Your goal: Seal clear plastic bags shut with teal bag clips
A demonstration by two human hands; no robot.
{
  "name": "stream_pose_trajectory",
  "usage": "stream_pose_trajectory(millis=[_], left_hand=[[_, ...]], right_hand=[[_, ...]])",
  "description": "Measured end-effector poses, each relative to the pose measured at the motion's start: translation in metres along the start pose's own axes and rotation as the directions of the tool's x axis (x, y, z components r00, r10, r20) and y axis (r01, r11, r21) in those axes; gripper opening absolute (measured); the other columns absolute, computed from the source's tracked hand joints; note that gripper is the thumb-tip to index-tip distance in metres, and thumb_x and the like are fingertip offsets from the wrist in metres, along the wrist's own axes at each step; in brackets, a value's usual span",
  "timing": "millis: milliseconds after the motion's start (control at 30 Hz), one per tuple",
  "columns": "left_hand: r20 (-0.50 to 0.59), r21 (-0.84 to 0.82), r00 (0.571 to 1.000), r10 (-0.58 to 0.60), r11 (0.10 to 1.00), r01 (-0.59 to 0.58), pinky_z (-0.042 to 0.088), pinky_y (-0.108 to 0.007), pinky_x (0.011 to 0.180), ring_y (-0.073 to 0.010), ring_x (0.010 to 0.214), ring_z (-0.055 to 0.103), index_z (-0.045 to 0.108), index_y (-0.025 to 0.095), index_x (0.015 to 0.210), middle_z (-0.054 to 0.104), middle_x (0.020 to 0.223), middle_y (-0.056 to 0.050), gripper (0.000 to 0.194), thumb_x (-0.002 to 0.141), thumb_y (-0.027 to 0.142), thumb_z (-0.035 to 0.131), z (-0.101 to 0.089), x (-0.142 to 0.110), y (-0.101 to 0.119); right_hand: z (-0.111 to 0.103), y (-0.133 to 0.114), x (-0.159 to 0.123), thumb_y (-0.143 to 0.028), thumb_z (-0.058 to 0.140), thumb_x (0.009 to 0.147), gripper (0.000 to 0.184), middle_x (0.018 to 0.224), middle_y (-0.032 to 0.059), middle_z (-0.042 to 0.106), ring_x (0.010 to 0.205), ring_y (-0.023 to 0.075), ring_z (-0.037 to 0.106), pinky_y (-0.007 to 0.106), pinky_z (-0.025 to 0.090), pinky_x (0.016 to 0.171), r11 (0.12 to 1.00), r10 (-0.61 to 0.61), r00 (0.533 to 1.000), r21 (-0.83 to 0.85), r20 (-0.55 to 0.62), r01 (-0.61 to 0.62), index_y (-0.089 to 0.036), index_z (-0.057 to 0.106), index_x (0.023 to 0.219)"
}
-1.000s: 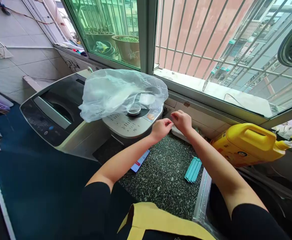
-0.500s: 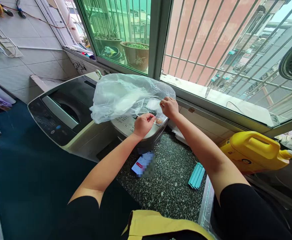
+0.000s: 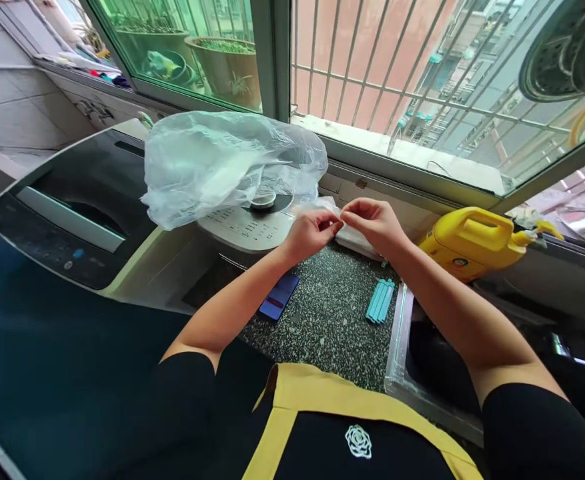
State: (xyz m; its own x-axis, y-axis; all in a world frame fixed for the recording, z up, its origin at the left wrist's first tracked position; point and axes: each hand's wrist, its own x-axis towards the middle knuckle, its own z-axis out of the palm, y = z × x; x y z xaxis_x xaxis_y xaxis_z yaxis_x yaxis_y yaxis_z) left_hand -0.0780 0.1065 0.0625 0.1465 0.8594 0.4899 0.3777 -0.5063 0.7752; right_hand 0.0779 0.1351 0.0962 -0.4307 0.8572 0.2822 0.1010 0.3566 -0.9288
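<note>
Head view: left hand (image 3: 311, 235) and right hand (image 3: 375, 223) meet fingertip to fingertip in front of the rice cooker (image 3: 252, 227), above the tabletop (image 3: 332, 313). Each grip is narrow, thumb against index finger, looks pinched on thin clear film (image 3: 328, 202) – contact at the pads too small to confirm. Probably a fingertip hold because film this light gives a full palm nothing to press on; tips kept close likely so both work the same bit of edge.

Film location: at the fingertips, showing behind the left-hand knuckles and reaching toward the right-hand tips. Whether it joins the big plastic bag (image 3: 222, 160), can't tell. That bag lies crumpled over the back of the cooker lid, beyond the left hand, round knob (image 3: 263, 198) partly showing.

Phone (image 3: 279, 297) flat below the left forearm, teal clips (image 3: 381, 301) side by side near the right forearm – both off to the sides, likely to leave room between.
</note>
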Motion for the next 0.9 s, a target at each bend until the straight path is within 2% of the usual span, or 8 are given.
stream_pose_trajectory(millis=[200,300,400,467,667,767,833,900], left_hand=[[0.105,-0.22,0.992,-0.065,0.972,0.087,0.035,-0.023,0.05,-0.0081,0.052,0.041,0.056,0.016,0.061,0.049,0.055,0.002,0.02,0.077,0.027,0.054,0.03,-0.039,0.013],[0.135,-0.313,0.973,-0.188,0.923,0.222,0.034,-0.022,0.049,-0.0082,0.051,0.041,0.055,0.016,0.064,0.047,0.055,0.003,0.025,0.077,0.037,0.055,0.044,-0.058,0.019],[0.242,-0.442,0.916,-0.321,0.804,0.398,0.032,-0.022,0.046,-0.0077,0.047,0.038,0.055,0.016,0.068,0.042,0.051,0.004,0.034,0.078,0.048,0.053,0.062,-0.073,0.021],[0.295,-0.473,0.886,-0.358,0.751,0.461,0.034,-0.022,0.047,-0.008,0.048,0.04,0.055,0.016,0.067,0.046,0.052,0.004,0.036,0.075,0.051,0.057,0.077,-0.083,0.017],[0.315,-0.422,0.839,-0.443,0.727,0.542,0.039,-0.025,0.058,-0.0111,0.058,0.048,0.057,0.015,0.07,0.054,0.062,0.001,0.035,0.064,0.048,0.067,0.117,-0.126,-0.011],[0.285,-0.449,0.864,-0.415,0.738,0.503,0.039,-0.025,0.058,-0.0123,0.06,0.048,0.057,0.016,0.078,0.053,0.065,0.0,0.04,0.07,0.055,0.06,0.122,-0.144,-0.008],[0.199,-0.445,0.913,-0.355,0.798,0.407,0.038,-0.025,0.057,-0.0128,0.06,0.046,0.057,0.016,0.086,0.051,0.065,0.0,0.044,0.076,0.059,0.052,0.122,-0.152,0.003],[0.142,-0.335,0.945,-0.294,0.884,0.326,0.037,-0.026,0.057,-0.013,0.06,0.045,0.057,0.017,0.09,0.051,0.066,0.001,0.043,0.076,0.058,0.053,0.124,-0.156,0.014]], right_hand=[[-0.002,0.009,-0.065,-0.033,0.072,0.064,0.02,0.053,-0.0058,0.052,0.051,0.0059,0.041,0.022,0.034,0.051,0.977,0.156,0.966,0.179,-0.204,-0.12,-0.017,0.06,0.061],[0.002,0.02,-0.095,-0.035,0.075,0.062,0.024,0.052,-0.006,0.051,0.05,0.0059,0.04,0.022,0.033,0.051,0.96,0.223,0.942,0.224,-0.25,-0.167,-0.017,0.059,0.058],[0.008,0.029,-0.123,-0.038,0.078,0.059,0.027,0.054,-0.005,0.054,0.049,0.0061,0.041,0.022,0.032,0.049,0.928,0.302,0.923,0.294,-0.239,-0.227,-0.017,0.061,0.059],[0.011,0.031,-0.139,-0.037,0.08,0.057,0.027,0.055,-0.0043,0.055,0.05,0.0066,0.043,0.021,0.034,0.05,0.894,0.348,0.908,0.375,-0.233,-0.246,-0.017,0.061,0.059],[-0.001,0.031,-0.175,-0.033,0.075,0.058,0.02,0.058,-0.0029,0.057,0.055,0.0094,0.052,0.022,0.045,0.055,0.721,0.454,0.849,0.672,-0.269,-0.172,-0.02,0.06,0.059],[-0.009,0.034,-0.188,-0.031,0.073,0.058,0.018,0.057,-0.0029,0.057,0.054,0.0095,0.052,0.022,0.047,0.053,0.703,0.47,0.827,0.697,-0.308,-0.14,-0.02,0.059,0.058],[-0.009,0.037,-0.195,-0.03,0.074,0.057,0.019,0.057,-0.0028,0.057,0.052,0.0091,0.053,0.022,0.047,0.051,0.705,0.485,0.813,0.694,-0.321,-0.146,-0.019,0.059,0.058],[-0.005,0.04,-0.201,-0.03,0.075,0.057,0.02,0.057,-0.0024,0.058,0.052,0.0091,0.053,0.022,0.047,0.051,0.703,0.498,0.803,0.694,-0.326,-0.155,-0.019,0.059,0.059]])
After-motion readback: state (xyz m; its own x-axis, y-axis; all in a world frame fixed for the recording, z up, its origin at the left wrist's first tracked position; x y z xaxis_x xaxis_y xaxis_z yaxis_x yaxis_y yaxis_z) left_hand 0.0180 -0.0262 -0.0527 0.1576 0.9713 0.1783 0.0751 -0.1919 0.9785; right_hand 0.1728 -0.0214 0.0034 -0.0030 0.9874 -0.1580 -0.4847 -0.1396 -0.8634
